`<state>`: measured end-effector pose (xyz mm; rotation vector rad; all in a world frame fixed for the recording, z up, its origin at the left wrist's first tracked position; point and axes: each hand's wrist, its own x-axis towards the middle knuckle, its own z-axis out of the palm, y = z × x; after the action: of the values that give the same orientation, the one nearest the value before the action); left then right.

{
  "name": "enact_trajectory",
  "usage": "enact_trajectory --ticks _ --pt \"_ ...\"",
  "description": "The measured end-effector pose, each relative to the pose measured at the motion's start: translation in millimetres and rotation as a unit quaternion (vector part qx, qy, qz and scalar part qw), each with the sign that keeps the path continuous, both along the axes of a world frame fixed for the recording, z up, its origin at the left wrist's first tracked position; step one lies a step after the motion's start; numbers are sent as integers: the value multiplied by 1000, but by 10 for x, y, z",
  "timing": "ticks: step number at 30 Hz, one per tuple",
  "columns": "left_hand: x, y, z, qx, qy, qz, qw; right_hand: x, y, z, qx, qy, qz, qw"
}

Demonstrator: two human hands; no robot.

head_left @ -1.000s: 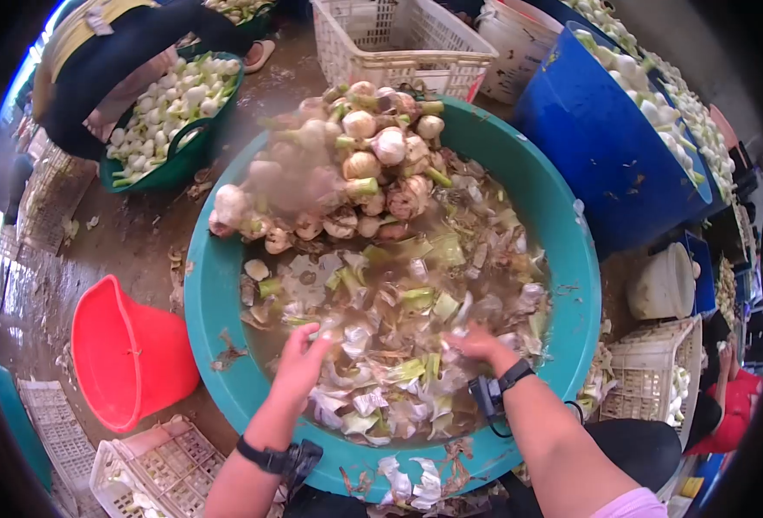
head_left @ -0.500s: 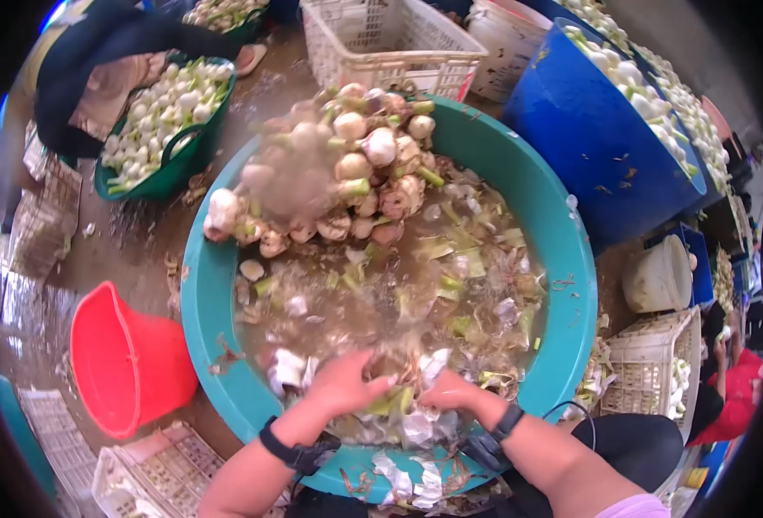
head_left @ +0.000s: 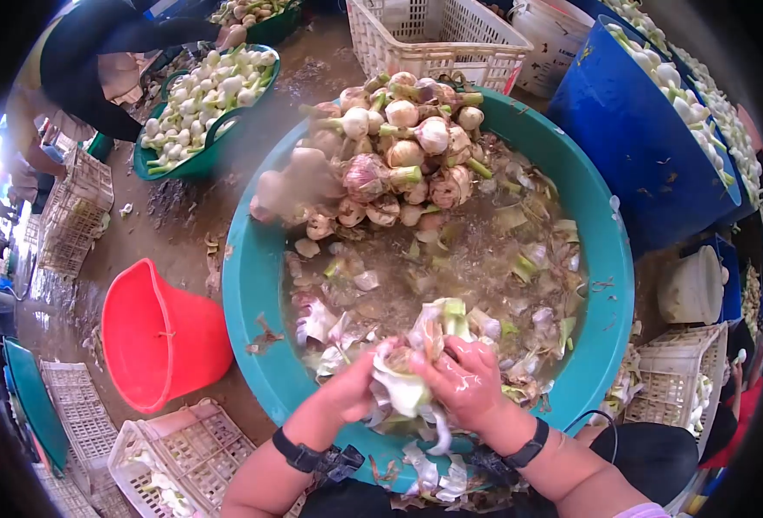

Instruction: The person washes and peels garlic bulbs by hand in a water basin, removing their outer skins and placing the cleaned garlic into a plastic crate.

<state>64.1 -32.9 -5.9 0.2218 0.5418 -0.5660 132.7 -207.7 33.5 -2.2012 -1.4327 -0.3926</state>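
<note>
My left hand (head_left: 352, 387) and my right hand (head_left: 470, 386) are close together over the near side of a teal tub (head_left: 604, 328). Both have their fingers curled round a clump of wet garlic peels (head_left: 405, 390), white and pale green, with loose strips hanging down. Whether a bulb sits inside the clump is hidden by the fingers and peels. Murky water with floating skins and leaf scraps (head_left: 398, 281) fills the tub below. A heap of unpeeled garlic bulbs (head_left: 398, 155) with short stems rises at its far side, partly blurred on the left.
Left of the tub stands a red bucket (head_left: 144, 341), with a white crate (head_left: 187, 453) nearer me. A green basket of peeled bulbs (head_left: 213, 104) is beyond, by a bending person (head_left: 75, 65). A blue bin (head_left: 640, 147) and another crate (head_left: 675, 363) stand at right.
My hands have come up from among the floating peels and closed together on a clump. The whole view has shifted, so the tub appears further right.
</note>
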Motion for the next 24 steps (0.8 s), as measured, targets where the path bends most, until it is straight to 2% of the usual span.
enact_trajectory --ticks 1,2,3,4,5,6,7,8,10,11,12,14,15,16,17,18,20,22,23,24 --pt "-30 -19 -17 2 0 2 1000 10 24 -9 2 0 2 1000" --pt "-45 -68 -16 166 -64 -64 982 21 35 -32 1 -6 5 1000" --pt "-63 -97 -9 325 -125 -128 929 32 36 -63 -1 -13 7 1000" --pt "-89 -96 -36 324 -125 -126 929 55 21 -122 -1 -13 9 1000" --pt "-111 -94 -85 519 -160 -152 826 90 -17 -210 -97 17 -37 994" --pt "-123 -91 -111 687 -187 -170 681 132 -74 -292 -190 48 -83 977" --pt "-43 -56 108 786 -183 -252 535 191 -171 -344 -282 46 -94 953" --pt "-70 -24 107 786 -181 -250 535 223 -250 -343 -282 46 -92 954" --pt "-136 71 153 811 -234 -223 487 236 -320 -223 -326 133 -118 928" --pt "-183 79 220 796 -216 -252 506 206 -238 -193 -200 149 -107 963" --pt "-180 75 314 794 -216 -256 507 172 -89 -136 -201 153 -108 962" --pt "-145 86 445 693 -218 -252 639 133 167 -44 -3 214 104 971" --pt "-253 103 177 603 -232 -113 755 135 185 -48 -1 213 101 972" --pt "-252 170 152 604 -234 -113 753 146 209 -76 -55 341 78 935" --pt "-261 240 141 499 -212 -57 838 159 237 -118 -110 463 56 878" --pt "-270 283 123 383 -185 2 905 115 247 -198 -110 463 59 877" --pt "-289 230 31 387 -177 -15 905 -55 244 -360 40 653 -60 754" --pt "-264 78 -25 577 -192 -87 789 -109 300 -322 63 672 -85 732" --pt "-261 56 7 458 -90 -57 882 -126 316 -318 78 673 -82 731" --pt "-249 81 39 459 -89 -57 882 -148 319 -320 94 674 -81 728"
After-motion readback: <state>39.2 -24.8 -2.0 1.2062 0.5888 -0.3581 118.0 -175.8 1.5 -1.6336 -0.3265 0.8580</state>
